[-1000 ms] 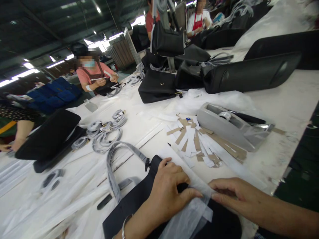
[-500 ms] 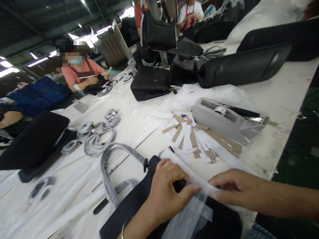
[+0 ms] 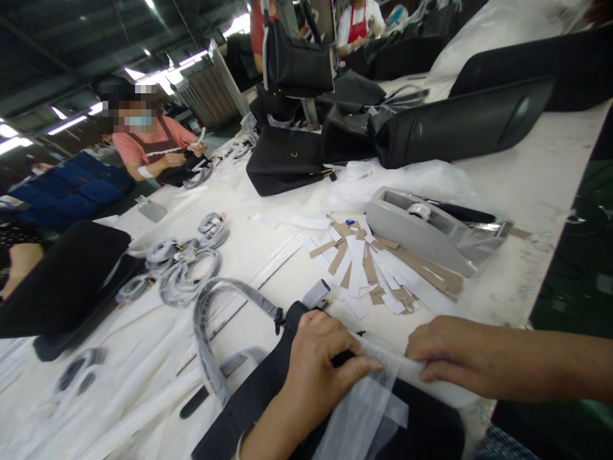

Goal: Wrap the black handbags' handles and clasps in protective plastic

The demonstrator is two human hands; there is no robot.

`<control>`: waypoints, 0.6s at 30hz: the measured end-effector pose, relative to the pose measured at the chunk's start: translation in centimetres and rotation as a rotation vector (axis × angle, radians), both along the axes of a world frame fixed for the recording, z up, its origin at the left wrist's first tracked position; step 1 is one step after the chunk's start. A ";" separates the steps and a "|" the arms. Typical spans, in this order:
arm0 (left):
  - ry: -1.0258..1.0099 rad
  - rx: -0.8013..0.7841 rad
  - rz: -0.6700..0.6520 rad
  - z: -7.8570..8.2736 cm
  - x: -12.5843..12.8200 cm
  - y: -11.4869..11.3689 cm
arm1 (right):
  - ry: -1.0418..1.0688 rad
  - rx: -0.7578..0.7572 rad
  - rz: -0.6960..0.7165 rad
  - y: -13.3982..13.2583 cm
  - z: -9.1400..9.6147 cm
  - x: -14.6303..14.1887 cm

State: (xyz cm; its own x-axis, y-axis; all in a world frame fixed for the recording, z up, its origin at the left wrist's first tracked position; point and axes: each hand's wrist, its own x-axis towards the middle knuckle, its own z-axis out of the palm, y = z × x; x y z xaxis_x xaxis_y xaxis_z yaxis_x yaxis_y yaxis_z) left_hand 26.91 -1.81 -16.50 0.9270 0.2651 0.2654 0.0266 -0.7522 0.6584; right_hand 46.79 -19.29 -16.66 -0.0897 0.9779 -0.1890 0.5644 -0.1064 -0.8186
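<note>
Black bag (image 3: 251, 399) laid on near side of desk (image 3: 268, 236). Bag's edge gripped by half-curled left hand (image 3: 325, 364), translucent film (image 3: 357, 412) pressed under its thumb; same film pinched by right hand (image 3: 453, 354), fingers curled nearly closed.

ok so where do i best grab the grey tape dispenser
Probably by the rounded left end of the grey tape dispenser, coming from above and gripping across its long body. That end lies furthest from the shiny metal tip, and the long black object along the far side stops short of it.
</note>
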 end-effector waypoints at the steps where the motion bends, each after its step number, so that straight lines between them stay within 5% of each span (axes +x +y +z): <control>1: 0.004 0.010 -0.014 0.1 0.0 0.3 | 0.056 -0.033 0.026 -0.1 0.0 0.0; 5: 0.091 0.113 -0.075 0.5 0.0 1.3 | 0.201 -0.073 0.034 -0.7 0.0 -0.4; 13: 0.066 0.229 -0.165 0.1 0.0 1.3 | 0.162 0.171 -0.131 -0.1 -2.0 -4.3; 18: 0.043 0.287 -0.167 -0.3 -0.2 1.5 | 0.036 0.106 -0.097 -1.5 -1.8 -2.6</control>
State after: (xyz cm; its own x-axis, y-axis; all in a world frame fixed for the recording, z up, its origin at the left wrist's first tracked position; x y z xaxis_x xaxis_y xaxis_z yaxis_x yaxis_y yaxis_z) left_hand 26.76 -0.35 -16.77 0.9634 0.0286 0.2667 -0.0894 -0.9031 0.4199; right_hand 44.20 -20.81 -18.42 0.0015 0.9966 -0.0825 0.5254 -0.0710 -0.8479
